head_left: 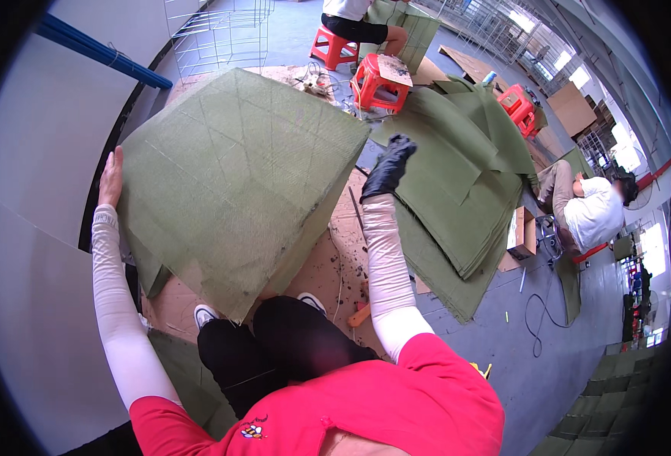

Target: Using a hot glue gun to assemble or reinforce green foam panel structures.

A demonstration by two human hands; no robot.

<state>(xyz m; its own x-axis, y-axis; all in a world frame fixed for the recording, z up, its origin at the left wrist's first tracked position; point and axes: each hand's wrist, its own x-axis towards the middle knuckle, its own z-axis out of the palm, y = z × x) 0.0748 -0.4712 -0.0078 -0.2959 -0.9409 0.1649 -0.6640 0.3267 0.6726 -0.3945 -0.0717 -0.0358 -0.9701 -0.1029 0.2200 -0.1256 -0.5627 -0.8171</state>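
A large box-like frame covered in green mesh cloth stands tilted in front of my knees, faint wire lines showing through its top. My bare left hand lies along its left edge, fingers stretched out and pressed to the side. Just off its right corner is my right hand, in a black glove with the fingers curled closed. Whatever those fingers hold, if anything, is hidden. Light sleeves cover both forearms.
Green cloth sheets lie piled at right. Red stools and a wire cage stand beyond. One person sits at right by a cardboard box; another sits at the top. Blue poles lean at left.
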